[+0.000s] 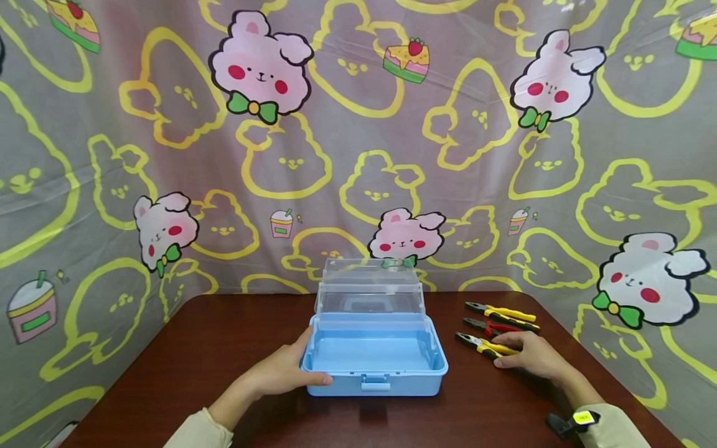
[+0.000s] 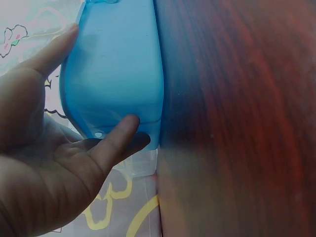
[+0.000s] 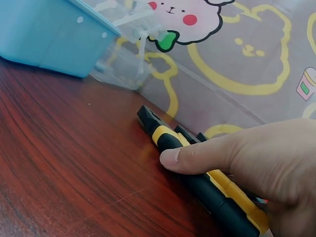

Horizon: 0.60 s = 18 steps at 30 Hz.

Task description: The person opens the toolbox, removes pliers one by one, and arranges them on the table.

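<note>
A light blue toolbox [image 1: 376, 386] stands on the table with its clear lid [image 1: 370, 292] raised at the back; its inside shows bare. My left hand [image 1: 282, 370] holds the toolbox's left end, thumb along the front rim and fingers against the side wall [image 2: 121, 64]. To the right, my right hand [image 1: 526, 354] pinches the yellow-and-black handles of the nearest pliers [image 1: 473, 340]. In the right wrist view the thumb presses on the pliers [image 3: 197, 182], whose dark jaws point toward the toolbox; the other fingers are mostly hidden.
Red-handled pliers [image 1: 476, 323] lie just behind the gripped pair, and yellow-handled pliers [image 1: 506, 311] farther back. The dark wooden table [image 1: 224, 336] ends at a patterned curtain [image 1: 358, 137] at the back and sides. A dark band with a yellow-lit screen [image 1: 584, 418] sits at the right wrist.
</note>
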### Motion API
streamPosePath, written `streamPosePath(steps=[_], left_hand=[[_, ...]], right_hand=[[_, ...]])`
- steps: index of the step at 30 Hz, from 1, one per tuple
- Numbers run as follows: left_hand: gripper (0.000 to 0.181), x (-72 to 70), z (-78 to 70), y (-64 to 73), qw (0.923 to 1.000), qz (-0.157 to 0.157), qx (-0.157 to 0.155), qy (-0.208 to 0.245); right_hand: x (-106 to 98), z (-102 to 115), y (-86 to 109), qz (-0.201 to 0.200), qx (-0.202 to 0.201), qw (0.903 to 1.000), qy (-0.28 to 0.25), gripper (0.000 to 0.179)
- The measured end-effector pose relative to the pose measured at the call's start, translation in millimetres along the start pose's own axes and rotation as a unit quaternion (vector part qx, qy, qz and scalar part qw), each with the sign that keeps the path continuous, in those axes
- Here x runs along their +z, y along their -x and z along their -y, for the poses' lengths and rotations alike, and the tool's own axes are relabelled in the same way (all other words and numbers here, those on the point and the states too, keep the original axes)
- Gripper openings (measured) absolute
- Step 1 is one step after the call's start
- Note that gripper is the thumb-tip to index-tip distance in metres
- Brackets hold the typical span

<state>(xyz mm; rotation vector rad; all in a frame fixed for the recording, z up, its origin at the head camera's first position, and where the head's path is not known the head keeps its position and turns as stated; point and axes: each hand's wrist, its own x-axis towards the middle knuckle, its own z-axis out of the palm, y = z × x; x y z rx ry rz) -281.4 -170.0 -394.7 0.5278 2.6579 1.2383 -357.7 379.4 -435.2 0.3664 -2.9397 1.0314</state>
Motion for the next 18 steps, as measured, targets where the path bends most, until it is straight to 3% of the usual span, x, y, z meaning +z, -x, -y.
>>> streamPosePath(steps=[5,9,14,18], left_hand=[[0.121,-0.2,2.0,-2.1,1.0000,0.000,0.003,-0.001],[0.120,-0.9,5.2,-4.9,0.9999,-0.011,0.010,-0.004],[0.105,-4.4,10.4,-7.7,0.9988,-0.045,0.002,-0.021],[0.097,-10.1,14.5,-10.2,0.9953,-0.086,0.021,-0.038]], right_hand=[[1,-2,-0.7,0.005,-0.014,0.9999,-0.006,0.056],[1,6,-3.4,-0.014,-0.038,0.9991,0.012,0.048],[8,30,-9.9,-0.068,-0.080,0.9925,0.062,0.036],[12,62,-13.6,-0.107,-0.135,0.9804,0.096,0.031]])
